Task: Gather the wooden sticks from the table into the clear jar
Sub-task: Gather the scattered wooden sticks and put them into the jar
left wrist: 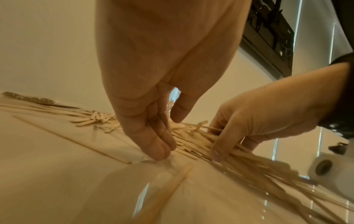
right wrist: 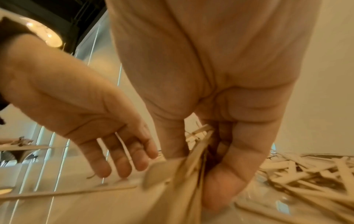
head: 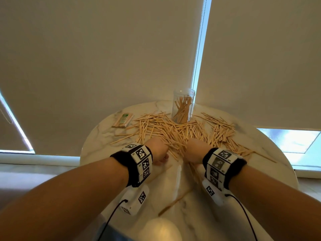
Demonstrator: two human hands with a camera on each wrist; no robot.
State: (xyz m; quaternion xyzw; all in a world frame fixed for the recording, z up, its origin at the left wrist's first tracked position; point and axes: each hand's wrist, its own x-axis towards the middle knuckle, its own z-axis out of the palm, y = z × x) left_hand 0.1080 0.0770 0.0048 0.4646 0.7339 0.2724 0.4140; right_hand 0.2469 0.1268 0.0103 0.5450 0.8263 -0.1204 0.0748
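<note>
A clear jar (head: 183,105) with several wooden sticks inside stands upright at the back of the round marble table (head: 100,136). A wide pile of loose wooden sticks (head: 177,131) lies in front of it. My right hand (head: 194,150) is at the pile's near edge, and its fingers curl round a bundle of sticks (right wrist: 184,181) that rests on the table. My left hand (head: 159,151) is just to its left. Its fingers point straight down, with the fingertips (left wrist: 162,154) touching the tabletop beside the pile and holding nothing.
A wrapped packet of sticks (head: 123,120) lies at the table's back left. Single sticks (head: 173,202) lie near the front of the table between my forearms. Roller blinds hang close behind the table. The table's round edge falls away on both sides.
</note>
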